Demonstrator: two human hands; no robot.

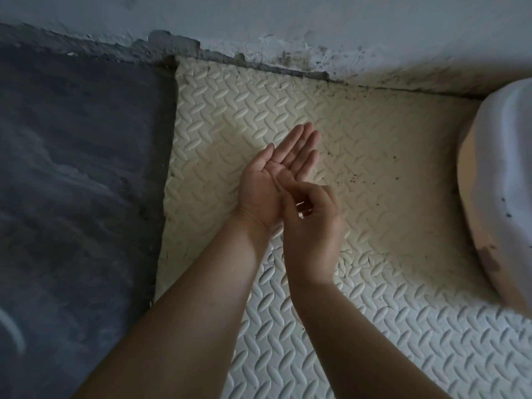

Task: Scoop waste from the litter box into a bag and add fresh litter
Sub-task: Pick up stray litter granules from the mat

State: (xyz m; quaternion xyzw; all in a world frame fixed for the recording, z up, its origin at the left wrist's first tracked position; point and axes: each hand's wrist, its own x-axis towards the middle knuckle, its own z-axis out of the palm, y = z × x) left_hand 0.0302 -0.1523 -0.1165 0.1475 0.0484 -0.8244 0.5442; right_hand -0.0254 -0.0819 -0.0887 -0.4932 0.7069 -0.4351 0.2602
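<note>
My left hand [276, 174] is held flat, palm up, fingers together, above a cream foam mat [388, 145]. My right hand [312, 223] hovers over the heel of that palm with its fingertips pinched together; whether anything is in the pinch is too small to tell. A white litter box [501, 180] shows only as a curved rim at the right edge, with dark smears on it. No scoop, bag or fresh litter is in view.
Dark specks of litter are scattered on the mat [357, 177] near the box. Bare dark concrete floor [72, 168] lies to the left. A stained, peeling wall [288, 30] runs along the back. A second, whiter foam mat [374, 341] is nearer me.
</note>
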